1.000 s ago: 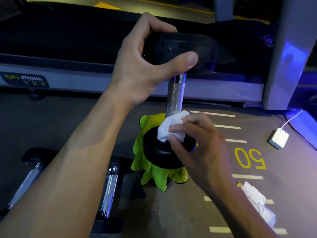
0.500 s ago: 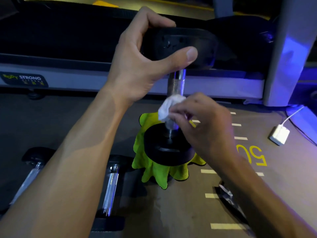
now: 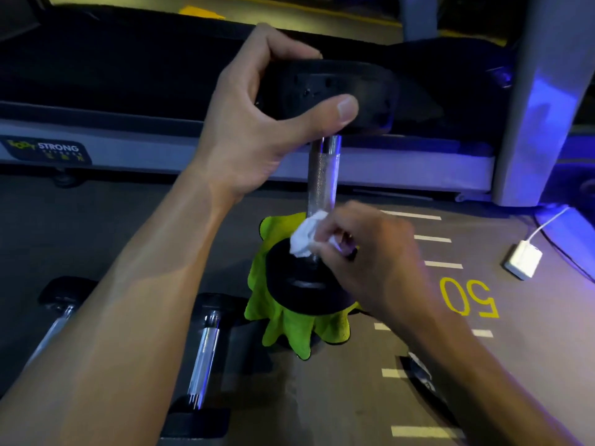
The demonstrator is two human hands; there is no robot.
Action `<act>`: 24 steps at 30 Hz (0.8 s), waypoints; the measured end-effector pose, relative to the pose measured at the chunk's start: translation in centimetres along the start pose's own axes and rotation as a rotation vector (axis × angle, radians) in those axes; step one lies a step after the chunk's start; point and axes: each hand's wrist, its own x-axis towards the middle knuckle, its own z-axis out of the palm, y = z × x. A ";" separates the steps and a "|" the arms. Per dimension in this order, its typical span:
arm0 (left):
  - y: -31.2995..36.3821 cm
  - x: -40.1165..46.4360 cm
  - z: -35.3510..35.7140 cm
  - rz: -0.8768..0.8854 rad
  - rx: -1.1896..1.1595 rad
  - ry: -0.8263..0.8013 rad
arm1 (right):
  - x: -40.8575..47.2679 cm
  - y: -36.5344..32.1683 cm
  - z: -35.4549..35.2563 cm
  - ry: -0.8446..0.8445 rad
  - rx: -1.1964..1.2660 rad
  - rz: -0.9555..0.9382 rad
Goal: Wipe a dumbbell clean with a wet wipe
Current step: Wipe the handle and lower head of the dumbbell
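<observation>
Standing upright on end, the dumbbell point(image 3: 322, 175) occupies the middle of the view, its lower head set on a green cloth point(image 3: 286, 329) spread on the floor point(image 3: 128, 226).

Left hand point(image 3: 257, 123): clamped over the upper head, thumb on the near face and fingers curled over the far rim. Judged purpose: to hold the weight vertical, so that the bar is exposed all round and does not topple under the rubbing.

Right hand point(image 3: 363, 252): pinched on a crumpled white wipe point(image 3: 306, 236), pressing it against the bottom of the knurled steel bar, just above the lower head. The two hands are well apart, one at each end of the bar.

Cloth: lies between the lower head and the floor, its edges showing left and near. Probably a pad that keeps the cleaned head off the floor.

Step in hand, as judged: wiping the handle where it meets the lower head; the upper head under the left hand cannot be reached while gripped there.

Other items:
- Two more dumbbells point(image 3: 203, 349) lying flat on the floor, near left, beside the cloth.
- Treadmill point(image 3: 225, 156) across the far side, side rail labelled "STRONG".
- White charger point(image 3: 523, 259) with cable, on the floor at right.
- Yellow "50" point(image 3: 467, 297) and white dashes painted on the floor, right of the cloth.
- Dark packet point(image 3: 418, 375) near right, partly hidden by the right forearm; what it is cannot be told.
</observation>
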 end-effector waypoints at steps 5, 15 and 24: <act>0.2 0.1 0.6 -0.011 0.023 0.003 | 1.4 -0.9 1.0 0.267 0.000 -0.057; -0.1 0.2 0.1 -0.041 0.014 0.045 | 0.8 -1.0 1.7 0.336 -0.108 -0.060; 0.0 -0.3 -0.5 -0.011 0.000 0.038 | 2.2 -0.7 1.1 0.293 0.309 0.030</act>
